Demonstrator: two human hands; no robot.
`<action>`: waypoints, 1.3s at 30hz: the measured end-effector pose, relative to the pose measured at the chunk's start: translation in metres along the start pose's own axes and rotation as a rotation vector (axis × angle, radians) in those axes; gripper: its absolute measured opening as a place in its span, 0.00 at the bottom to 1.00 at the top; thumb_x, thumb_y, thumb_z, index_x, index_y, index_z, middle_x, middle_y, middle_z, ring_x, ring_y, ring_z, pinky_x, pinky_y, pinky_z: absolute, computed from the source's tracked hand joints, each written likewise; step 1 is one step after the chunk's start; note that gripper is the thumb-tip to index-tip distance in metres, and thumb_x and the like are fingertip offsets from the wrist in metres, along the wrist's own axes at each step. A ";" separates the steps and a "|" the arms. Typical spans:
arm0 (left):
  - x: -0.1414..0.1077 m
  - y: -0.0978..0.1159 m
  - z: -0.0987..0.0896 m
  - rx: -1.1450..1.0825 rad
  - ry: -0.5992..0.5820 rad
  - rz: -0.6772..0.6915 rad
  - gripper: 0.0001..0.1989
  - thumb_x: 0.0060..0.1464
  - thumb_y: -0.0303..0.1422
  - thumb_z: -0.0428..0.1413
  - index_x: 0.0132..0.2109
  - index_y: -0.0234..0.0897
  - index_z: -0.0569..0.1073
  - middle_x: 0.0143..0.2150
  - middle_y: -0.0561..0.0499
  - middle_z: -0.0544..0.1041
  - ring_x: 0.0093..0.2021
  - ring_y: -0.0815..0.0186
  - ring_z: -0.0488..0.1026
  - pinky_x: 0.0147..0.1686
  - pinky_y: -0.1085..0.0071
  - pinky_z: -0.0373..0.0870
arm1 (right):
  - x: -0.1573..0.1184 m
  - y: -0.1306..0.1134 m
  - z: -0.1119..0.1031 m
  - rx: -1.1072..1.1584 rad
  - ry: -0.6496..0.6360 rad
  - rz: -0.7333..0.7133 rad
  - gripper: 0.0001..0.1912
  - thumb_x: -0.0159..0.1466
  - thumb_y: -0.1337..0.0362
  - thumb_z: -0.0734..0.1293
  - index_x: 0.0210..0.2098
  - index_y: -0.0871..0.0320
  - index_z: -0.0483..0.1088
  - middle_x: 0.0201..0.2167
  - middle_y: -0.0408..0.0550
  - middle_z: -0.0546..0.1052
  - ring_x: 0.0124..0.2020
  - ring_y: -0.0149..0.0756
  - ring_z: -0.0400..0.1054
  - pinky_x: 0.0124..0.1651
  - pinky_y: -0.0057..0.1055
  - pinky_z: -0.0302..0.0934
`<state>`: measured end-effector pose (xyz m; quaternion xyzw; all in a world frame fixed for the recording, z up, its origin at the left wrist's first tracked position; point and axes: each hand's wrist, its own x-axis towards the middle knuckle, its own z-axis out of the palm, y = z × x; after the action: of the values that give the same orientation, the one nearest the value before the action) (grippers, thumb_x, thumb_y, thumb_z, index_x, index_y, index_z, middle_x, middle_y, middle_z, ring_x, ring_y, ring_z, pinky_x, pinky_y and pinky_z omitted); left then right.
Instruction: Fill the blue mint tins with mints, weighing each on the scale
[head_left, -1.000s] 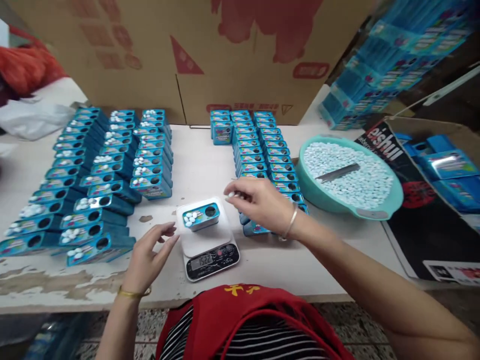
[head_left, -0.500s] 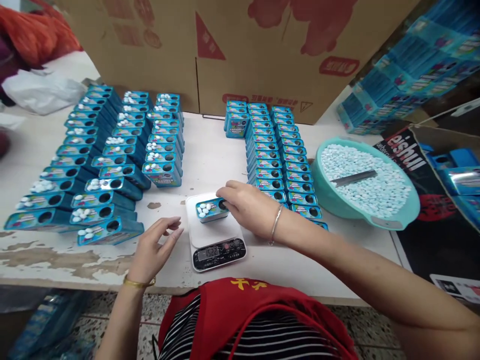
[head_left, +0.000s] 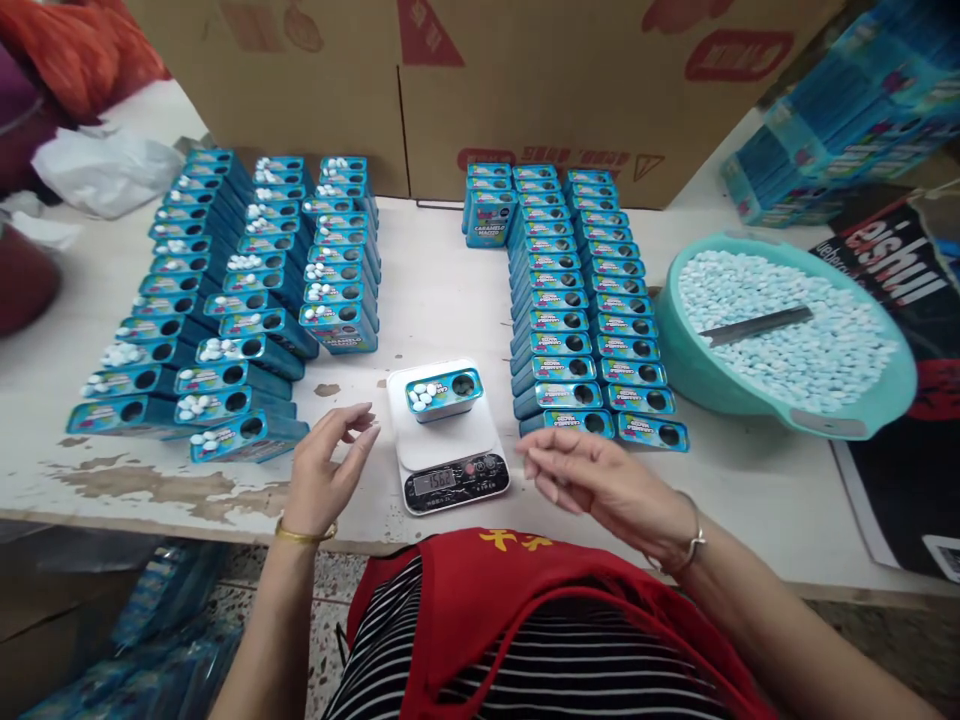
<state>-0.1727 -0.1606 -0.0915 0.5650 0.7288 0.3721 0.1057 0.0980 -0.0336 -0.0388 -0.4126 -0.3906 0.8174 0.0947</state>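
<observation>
A blue mint tin (head_left: 444, 397) with a round dark opening stands on the white kitchen scale (head_left: 480, 440), several white mints (head_left: 425, 395) resting on its top. The scale's display (head_left: 435, 482) shows digits. My left hand (head_left: 330, 462) hovers just left of the scale, thumb and fingers apart, holding nothing. Right of the scale, my right hand (head_left: 600, 490) is loosely bent and visibly without anything in it, close to the front tin (head_left: 566, 425) of the right-hand rows.
Rows of tins with mints on top (head_left: 247, 375) fill the left; more tins (head_left: 626, 320) stand right of centre. A turquoise bowl (head_left: 675, 350) of mints holds a dark flat strip (head_left: 757, 326). A cardboard box (head_left: 555, 90) stands behind, packed blue tins (head_left: 847, 110) at back right.
My right hand has let go of the tin on the scale and drawn back to the right. The display digits differ. My left hand stays beside the scale; the view has shifted slightly.
</observation>
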 end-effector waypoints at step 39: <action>0.068 0.065 -0.020 -0.030 -0.387 0.345 0.06 0.58 0.29 0.53 0.33 0.36 0.64 0.31 0.53 0.67 0.33 0.70 0.64 0.33 0.73 0.63 | 0.053 0.037 0.052 0.329 -0.347 0.108 0.19 0.59 0.51 0.67 0.36 0.62 0.68 0.22 0.42 0.71 0.16 0.20 0.55 0.18 0.23 0.39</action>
<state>-0.1587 -0.1017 -0.0165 0.7400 0.5821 0.2806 0.1865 0.0310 -0.0626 -0.0789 -0.2653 -0.2399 0.9326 0.0485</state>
